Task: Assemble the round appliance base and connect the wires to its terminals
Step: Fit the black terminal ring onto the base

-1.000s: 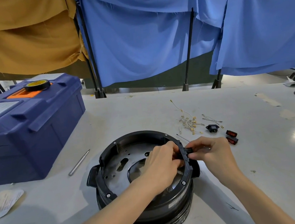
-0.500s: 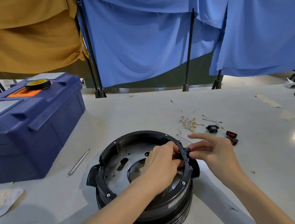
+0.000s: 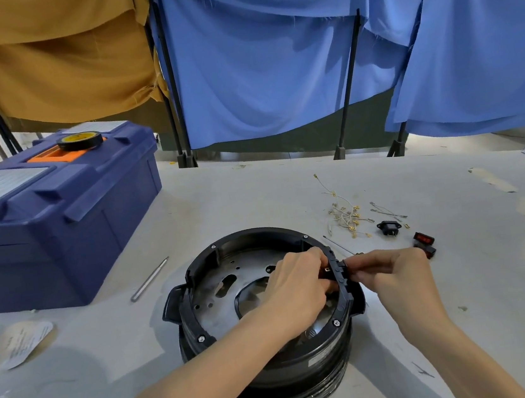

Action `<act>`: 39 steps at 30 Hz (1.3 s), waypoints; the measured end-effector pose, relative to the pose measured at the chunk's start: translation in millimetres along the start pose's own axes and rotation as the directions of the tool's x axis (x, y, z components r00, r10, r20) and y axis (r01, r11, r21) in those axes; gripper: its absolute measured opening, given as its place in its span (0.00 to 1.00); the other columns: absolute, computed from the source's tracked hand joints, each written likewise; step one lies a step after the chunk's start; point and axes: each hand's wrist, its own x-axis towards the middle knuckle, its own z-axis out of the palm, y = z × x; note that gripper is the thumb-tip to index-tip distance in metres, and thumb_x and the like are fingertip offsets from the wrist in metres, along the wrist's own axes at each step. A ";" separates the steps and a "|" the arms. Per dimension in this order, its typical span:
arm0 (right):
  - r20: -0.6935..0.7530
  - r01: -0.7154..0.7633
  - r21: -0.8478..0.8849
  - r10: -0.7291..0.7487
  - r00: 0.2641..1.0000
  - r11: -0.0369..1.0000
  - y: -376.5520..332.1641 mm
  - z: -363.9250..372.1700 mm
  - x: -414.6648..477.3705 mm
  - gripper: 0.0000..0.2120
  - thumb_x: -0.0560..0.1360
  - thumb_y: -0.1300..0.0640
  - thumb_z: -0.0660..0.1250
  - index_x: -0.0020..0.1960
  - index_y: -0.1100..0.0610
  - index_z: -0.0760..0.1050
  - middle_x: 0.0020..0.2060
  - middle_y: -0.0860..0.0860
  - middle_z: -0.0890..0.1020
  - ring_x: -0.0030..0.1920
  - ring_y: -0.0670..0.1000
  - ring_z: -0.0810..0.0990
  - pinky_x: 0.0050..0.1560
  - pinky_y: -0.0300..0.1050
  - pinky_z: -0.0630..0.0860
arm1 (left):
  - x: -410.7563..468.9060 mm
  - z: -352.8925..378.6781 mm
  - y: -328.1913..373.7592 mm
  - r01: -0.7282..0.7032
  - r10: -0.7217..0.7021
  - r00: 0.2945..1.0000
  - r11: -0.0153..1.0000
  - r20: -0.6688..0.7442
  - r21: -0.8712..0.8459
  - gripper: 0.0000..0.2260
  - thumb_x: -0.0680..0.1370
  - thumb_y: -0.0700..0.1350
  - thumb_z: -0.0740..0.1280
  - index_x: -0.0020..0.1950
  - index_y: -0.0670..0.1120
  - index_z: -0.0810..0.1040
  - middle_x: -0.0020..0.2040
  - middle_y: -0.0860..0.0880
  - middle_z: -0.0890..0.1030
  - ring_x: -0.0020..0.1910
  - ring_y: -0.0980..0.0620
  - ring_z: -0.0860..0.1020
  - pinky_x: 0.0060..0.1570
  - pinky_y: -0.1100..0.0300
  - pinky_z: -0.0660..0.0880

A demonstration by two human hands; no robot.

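the round appliance base [image 3: 276, 375] sits open side up on the near middle of the grey table [image 3: 254, 193], its metal plate ringed by a black rim. both hands meet at the right side of that rim, on a small black part [image 3: 338, 270] set into it. the left hand [image 3: 299, 290] reaches in over the plate, its fingers curled round the part's inner side, where a small metal tab shows between them. the right hand [image 3: 395, 271] comes from outside, thumb and fingers narrowed to a pinch on the part's outer end. the loose wires [image 3: 345, 215] lie in a small heap on the table just beyond the base, to the right. right of them lies a black socket [image 3: 389, 228], and nearer, by the right hand, two red switches [image 3: 424, 239]. a blue toolbox [image 3: 59, 223] stands far left with a tape roll [image 3: 80, 141] on its lid; a metal rod [image 3: 149, 279] lies between box and base, and a paper label [image 3: 24, 340] lies near left.
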 end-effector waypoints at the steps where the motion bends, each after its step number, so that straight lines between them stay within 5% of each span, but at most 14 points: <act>1: -0.021 0.000 0.007 0.000 1.000 1.000 0.7 2.5 -0.6 0.22 0.68 0.79 0.64 0.35 0.54 0.84 0.31 0.49 0.85 0.35 0.46 0.85 0.38 0.33 0.78 | 0.3 0.3 -0.2 -0.004 0.004 1.000 1.000 -0.003 0.014 0.11 0.78 0.41 0.67 0.61 0.47 0.75 0.53 0.47 0.80 0.53 0.46 0.77 0.54 0.47 0.75; 10: -0.066 -0.074 0.141 0.084 0.994 0.987 5.6 15.5 -0.5 0.22 0.65 0.82 0.57 0.32 0.61 0.82 0.30 0.54 0.84 0.32 0.52 0.83 0.27 0.33 0.74 | 1.2 1.6 -0.8 -0.029 0.029 1.000 0.998 -0.010 0.052 0.13 0.78 0.39 0.66 0.62 0.46 0.74 0.54 0.46 0.80 0.53 0.46 0.77 0.53 0.47 0.76; 19: -0.014 -0.117 0.157 0.121 0.993 0.981 6.6 12.0 8.2 0.19 0.63 0.82 0.60 0.31 0.62 0.82 0.29 0.54 0.84 0.30 0.47 0.83 0.30 0.31 0.75 | 1.8 2.9 -4.4 -0.018 0.018 0.999 1.000 -0.026 -0.011 0.11 0.77 0.41 0.68 0.60 0.47 0.77 0.52 0.47 0.81 0.52 0.48 0.78 0.53 0.48 0.77; 24: -0.214 -0.047 -0.042 0.037 0.976 0.998 17.6 -13.9 31.7 0.18 0.69 0.75 0.63 0.34 0.55 0.83 0.31 0.47 0.84 0.36 0.44 0.81 0.37 0.31 0.73 | 1.8 -3.9 -11.5 0.042 -0.043 0.995 0.999 -0.091 -0.019 0.11 0.71 0.53 0.75 0.49 0.51 0.80 0.44 0.53 0.81 0.46 0.52 0.79 0.50 0.53 0.78; 28: -0.327 -0.114 -0.380 -0.018 0.945 0.918 42.1 -48.6 60.5 0.13 0.75 0.68 0.64 0.54 0.59 0.83 0.47 0.56 0.81 0.56 0.59 0.73 0.57 0.46 0.69 | -1.8 -10.1 -12.3 0.032 -0.032 0.999 0.999 -0.008 0.001 0.13 0.68 0.52 0.78 0.47 0.52 0.81 0.38 0.56 0.80 0.41 0.57 0.79 0.47 0.57 0.78; 31: -0.326 -0.216 -0.502 0.048 0.944 0.837 58.1 -56.3 68.2 0.14 0.76 0.63 0.66 0.61 0.58 0.80 0.62 0.58 0.75 0.65 0.61 0.65 0.64 0.49 0.64 | -3.6 -10.8 -11.0 0.032 -0.032 0.999 0.999 0.000 0.006 0.14 0.68 0.49 0.79 0.51 0.50 0.81 0.40 0.55 0.79 0.42 0.54 0.79 0.49 0.56 0.79; 36: -0.275 -0.192 -0.678 -0.003 0.961 0.710 64.4 -51.7 71.0 0.14 0.77 0.61 0.65 0.62 0.59 0.79 0.63 0.59 0.73 0.63 0.62 0.65 0.63 0.51 0.65 | -3.2 -9.6 -12.6 0.045 -0.045 0.999 0.999 0.003 -0.028 0.15 0.67 0.48 0.79 0.52 0.49 0.82 0.41 0.54 0.80 0.42 0.55 0.79 0.51 0.55 0.79; 39: -0.283 -0.188 -0.672 -0.014 0.959 0.717 64.4 -50.3 69.0 0.08 0.74 0.64 0.66 0.52 0.62 0.80 0.55 0.59 0.76 0.59 0.60 0.65 0.54 0.49 0.68 | -2.7 -8.7 -14.0 0.037 -0.037 0.999 0.999 -0.005 -0.021 0.14 0.68 0.47 0.79 0.51 0.50 0.82 0.41 0.55 0.79 0.40 0.56 0.78 0.51 0.56 0.79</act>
